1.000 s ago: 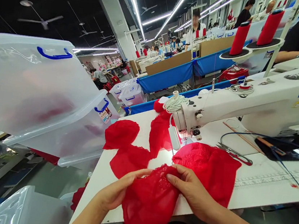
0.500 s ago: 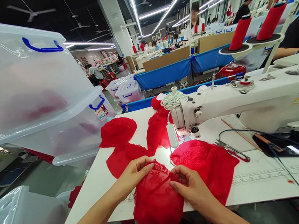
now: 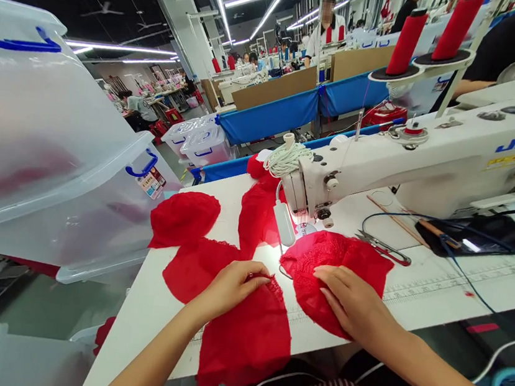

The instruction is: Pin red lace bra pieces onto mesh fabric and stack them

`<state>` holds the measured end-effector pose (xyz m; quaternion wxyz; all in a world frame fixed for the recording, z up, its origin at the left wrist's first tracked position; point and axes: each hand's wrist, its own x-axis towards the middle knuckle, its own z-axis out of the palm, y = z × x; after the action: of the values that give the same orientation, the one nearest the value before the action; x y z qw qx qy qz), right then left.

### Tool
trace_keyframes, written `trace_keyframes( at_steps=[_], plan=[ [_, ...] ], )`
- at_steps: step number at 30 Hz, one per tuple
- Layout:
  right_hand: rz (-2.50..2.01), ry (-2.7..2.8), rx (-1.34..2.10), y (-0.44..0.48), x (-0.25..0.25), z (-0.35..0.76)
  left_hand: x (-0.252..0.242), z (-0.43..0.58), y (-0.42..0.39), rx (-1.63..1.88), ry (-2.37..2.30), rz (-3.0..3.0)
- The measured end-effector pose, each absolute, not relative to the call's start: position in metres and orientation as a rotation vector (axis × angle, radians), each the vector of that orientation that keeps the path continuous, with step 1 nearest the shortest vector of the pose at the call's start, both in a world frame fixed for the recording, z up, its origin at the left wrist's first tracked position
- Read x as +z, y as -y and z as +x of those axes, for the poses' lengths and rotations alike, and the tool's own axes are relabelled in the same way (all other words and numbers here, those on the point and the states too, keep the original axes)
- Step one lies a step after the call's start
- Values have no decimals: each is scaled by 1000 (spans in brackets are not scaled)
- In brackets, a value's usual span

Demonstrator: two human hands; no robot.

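My left hand (image 3: 232, 285) pinches the top edge of a red lace fabric piece (image 3: 246, 339) that hangs over the front edge of the white sewing table (image 3: 438, 287). My right hand (image 3: 353, 302) lies flat, fingers together, on a second red lace piece (image 3: 324, 257) just below the needle of the white sewing machine (image 3: 430, 161). More red fabric pieces (image 3: 188, 222) lie to the left, and one strip (image 3: 257, 212) runs up beside the machine head.
Red-handled snips (image 3: 384, 251), a thin wooden stick (image 3: 397, 221), a dark tablet (image 3: 482, 236) and a blue cable (image 3: 497, 304) lie right of the needle. Clear plastic bins with blue handles (image 3: 55, 156) stand at the left. Two red thread cones (image 3: 432, 30) sit on the stand behind; other people work beyond.
My right hand let go of the near lace piece and moved right onto the piece by the needle. My left hand kept its pinch on the near piece.
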<state>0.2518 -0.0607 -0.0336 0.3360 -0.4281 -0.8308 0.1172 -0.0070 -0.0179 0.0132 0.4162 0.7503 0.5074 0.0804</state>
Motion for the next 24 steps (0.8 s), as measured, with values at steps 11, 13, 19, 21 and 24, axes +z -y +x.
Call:
trace_keyframes(
  at_steps=[11,13,19,21,24],
  plan=[
    [-1241,2257,284,67,-46,252,1,4,-4,100,-1236,2061],
    [-1238,2254,282,67,-47,252,2,4,-5,87,-1235,2075],
    [-1230,2224,270,67,-49,252,7,8,-7,30,-1244,2166],
    [-1230,2219,270,68,-51,252,8,8,-7,4,-1258,2208],
    [-1233,2223,278,69,-49,253,10,8,-7,-43,-1290,2274]
  ],
)
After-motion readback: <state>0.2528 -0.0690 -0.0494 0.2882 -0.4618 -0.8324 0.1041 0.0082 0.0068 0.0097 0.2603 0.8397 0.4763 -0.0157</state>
